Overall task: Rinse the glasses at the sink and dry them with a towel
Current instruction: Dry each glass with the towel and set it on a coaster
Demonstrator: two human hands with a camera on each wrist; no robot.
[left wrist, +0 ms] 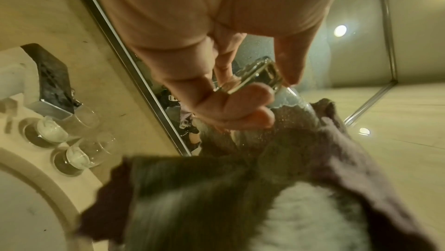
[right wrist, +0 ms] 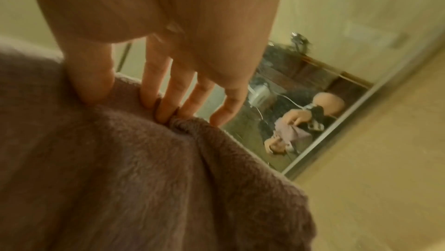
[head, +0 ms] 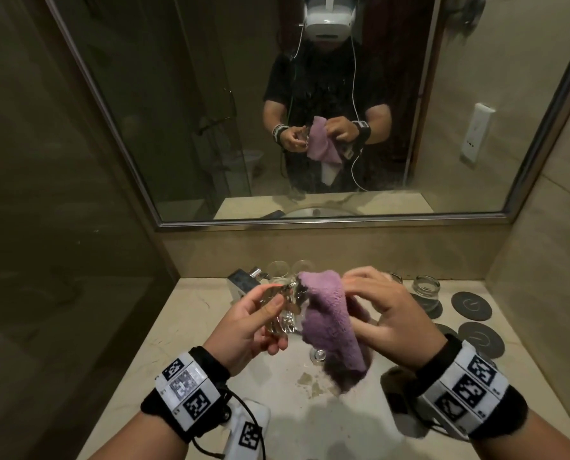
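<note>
Drying stage: the left hand (head: 253,323) grips the glass (head: 285,307) by its base, held over the sink (head: 310,393), while the right hand (head: 389,313) pinches the purple towel (head: 326,317) against its mouth. Best to turn the glass slowly, grip firm, since wet glass slips.

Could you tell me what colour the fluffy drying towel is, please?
The fluffy drying towel is light purple, clearest in the head view.

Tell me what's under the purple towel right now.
The purple towel drapes over one end of the glass in the left hand; the right hand holds it there. The covered end is hidden.
</note>
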